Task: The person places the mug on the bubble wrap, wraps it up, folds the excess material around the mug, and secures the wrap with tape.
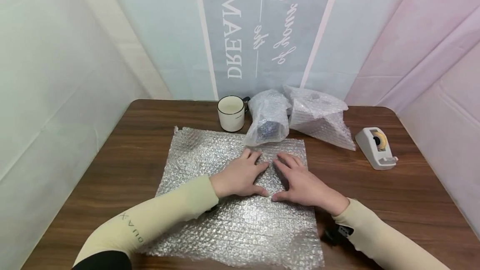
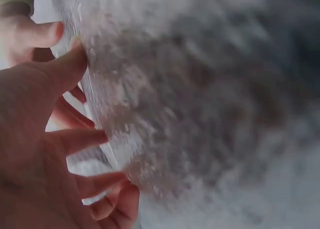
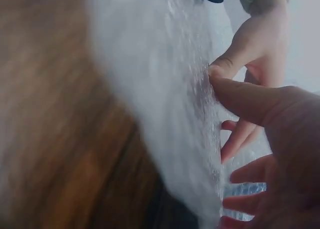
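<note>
A sheet of bubble wrap (image 1: 258, 228) lies spread flat on the brown table. My left hand (image 1: 241, 176) rests its fingertips on the middle of the sheet, fingers spread. Close to its right, my right hand (image 1: 303, 183) touches the wrap the same way, with the two thumbs nearly meeting. Both wrist views show the fingertips against the wrap (image 2: 165, 114) and no object in either grasp. A white mug (image 1: 231, 118) with a dark rim and handle stands upright just beyond the sheet's far edge.
Right of the mug sits a bubble-wrapped bundle (image 1: 268, 109) with something dark inside, overlapping the sheet's far edge. Beside it is another wrapped bundle (image 1: 316, 113). A white tape dispenser (image 1: 375, 149) with yellowish tape stands at the right. A printed curtain (image 1: 255, 32) hangs behind the table.
</note>
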`<state>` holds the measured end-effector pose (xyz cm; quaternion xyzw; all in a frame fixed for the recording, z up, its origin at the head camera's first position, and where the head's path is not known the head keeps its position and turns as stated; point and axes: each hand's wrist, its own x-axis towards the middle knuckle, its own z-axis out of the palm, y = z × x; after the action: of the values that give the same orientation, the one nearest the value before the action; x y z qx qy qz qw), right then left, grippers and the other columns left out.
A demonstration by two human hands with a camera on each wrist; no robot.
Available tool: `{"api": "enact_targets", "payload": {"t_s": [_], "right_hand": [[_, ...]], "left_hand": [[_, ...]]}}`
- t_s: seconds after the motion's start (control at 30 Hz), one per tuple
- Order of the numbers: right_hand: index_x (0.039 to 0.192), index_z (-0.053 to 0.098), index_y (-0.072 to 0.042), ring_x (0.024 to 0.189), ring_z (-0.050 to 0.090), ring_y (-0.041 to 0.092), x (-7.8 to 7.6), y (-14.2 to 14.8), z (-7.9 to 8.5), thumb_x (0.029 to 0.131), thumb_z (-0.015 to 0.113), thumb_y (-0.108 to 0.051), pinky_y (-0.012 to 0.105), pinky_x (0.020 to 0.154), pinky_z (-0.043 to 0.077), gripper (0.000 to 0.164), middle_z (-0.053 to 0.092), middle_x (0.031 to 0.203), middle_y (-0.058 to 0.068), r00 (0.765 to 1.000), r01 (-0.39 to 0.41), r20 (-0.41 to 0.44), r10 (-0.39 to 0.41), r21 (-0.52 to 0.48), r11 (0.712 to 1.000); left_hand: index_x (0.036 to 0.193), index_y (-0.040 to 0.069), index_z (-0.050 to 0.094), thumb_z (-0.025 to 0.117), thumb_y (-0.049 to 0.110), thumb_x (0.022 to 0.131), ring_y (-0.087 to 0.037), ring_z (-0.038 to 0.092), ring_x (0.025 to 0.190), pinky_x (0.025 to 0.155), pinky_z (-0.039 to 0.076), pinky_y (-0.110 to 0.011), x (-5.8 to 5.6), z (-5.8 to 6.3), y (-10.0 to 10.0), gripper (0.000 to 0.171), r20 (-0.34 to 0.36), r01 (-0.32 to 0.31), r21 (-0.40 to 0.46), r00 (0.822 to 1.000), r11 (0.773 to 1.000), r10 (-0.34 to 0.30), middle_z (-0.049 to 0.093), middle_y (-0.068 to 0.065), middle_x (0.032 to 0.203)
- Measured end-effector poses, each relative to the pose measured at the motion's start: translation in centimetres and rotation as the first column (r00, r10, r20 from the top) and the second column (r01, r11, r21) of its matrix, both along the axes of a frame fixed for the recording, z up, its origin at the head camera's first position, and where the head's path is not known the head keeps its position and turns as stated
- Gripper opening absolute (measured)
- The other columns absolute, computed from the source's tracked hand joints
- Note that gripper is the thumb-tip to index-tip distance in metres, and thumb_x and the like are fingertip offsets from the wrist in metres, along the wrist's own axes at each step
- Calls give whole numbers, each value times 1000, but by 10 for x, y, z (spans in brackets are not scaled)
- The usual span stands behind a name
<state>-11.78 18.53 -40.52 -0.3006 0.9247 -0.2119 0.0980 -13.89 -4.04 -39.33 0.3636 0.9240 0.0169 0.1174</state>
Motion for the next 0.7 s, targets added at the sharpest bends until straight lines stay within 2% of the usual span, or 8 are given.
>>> {"api": "enact_targets", "payload": {"t_s": [0.2,0.47,0.6,0.7], "right_hand": [[151,37,2,145,18,45,-1,14,0,75,80,-58,59,106,35,106,21,161,22,999,9,49,-13,91,996],[151,39,-1,145,18,46,-1,40,3,75,78,-62,61,108,31,106,22,161,20,998,-8,66,1,96,995],[152,39,-2,145,18,47,0,51,5,75,78,-63,62,107,31,106,21,161,19,996,0,89,-7,82,997],[152,38,-2,145,17,47,0,59,7,75,78,-63,64,107,29,106,21,161,19,994,8,107,-16,76,997]], "left_hand": [[153,21,43,60,74,82,-28,37,129,94,49,-38,0,0,8,90,10,27,35,1000,999,-27,34,-16,156],[151,21,45,71,65,81,-23,36,136,105,41,-39,-6,0,-7,87,102,75,96,991,993,-85,31,-4,160],[149,21,49,74,61,80,-22,34,139,106,40,-39,-9,2,-20,83,138,62,115,987,991,-78,32,-1,159],[146,21,52,76,57,81,-24,34,139,105,41,-41,-12,3,-33,78,156,24,129,987,991,-44,34,-1,158]]}}
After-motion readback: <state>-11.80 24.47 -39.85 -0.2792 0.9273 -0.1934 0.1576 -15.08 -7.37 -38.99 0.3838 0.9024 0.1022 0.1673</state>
